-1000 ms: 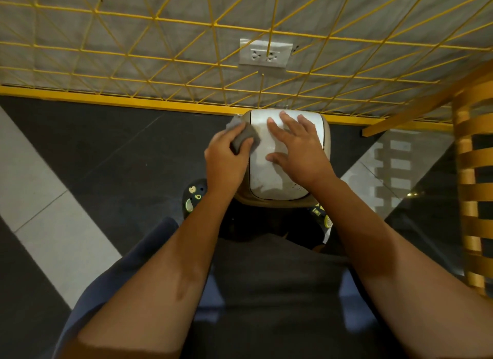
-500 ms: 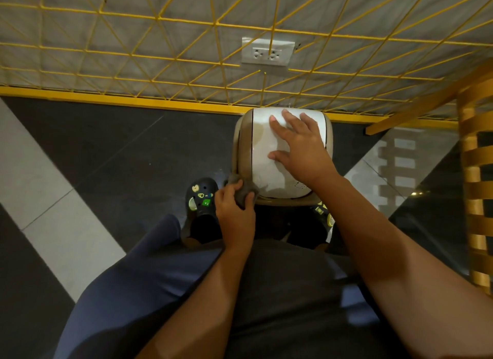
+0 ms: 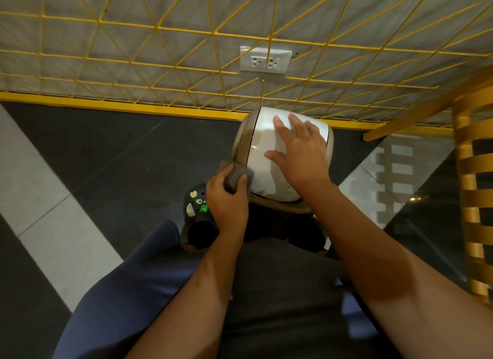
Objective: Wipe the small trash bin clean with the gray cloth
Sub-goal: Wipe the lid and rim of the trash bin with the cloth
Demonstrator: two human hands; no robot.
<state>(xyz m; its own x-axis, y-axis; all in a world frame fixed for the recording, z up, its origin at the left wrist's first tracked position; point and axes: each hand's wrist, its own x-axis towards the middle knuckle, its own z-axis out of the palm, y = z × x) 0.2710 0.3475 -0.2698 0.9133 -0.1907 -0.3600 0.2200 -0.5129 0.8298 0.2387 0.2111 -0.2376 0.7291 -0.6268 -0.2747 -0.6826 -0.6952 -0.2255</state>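
The small trash bin [image 3: 262,134] stands on the dark tiled floor [image 3: 106,158], just in front of the person's feet and close to a yellow base rail [image 3: 133,108]. It is a rounded box with a tan body and a smooth, glossy white lid. The lid is closed, so its contents are hidden. A cluster of tiny dots marks the lid's near edge; no writing can be read.

The right hand [image 3: 301,155] lies flat on the lid, fingers straight and slightly spread. The left hand [image 3: 226,201] presses the gray cloth [image 3: 237,177] against the bin's near left corner, fingers curled round the bunched, soft fabric.

A dark clog [image 3: 197,206] with small green and yellow charms sits beside the bin. Behind it are a yellow wire grid [image 3: 160,27] and a white double wall socket [image 3: 265,62]; at right is a chair [image 3: 469,171] of woven golden bands.
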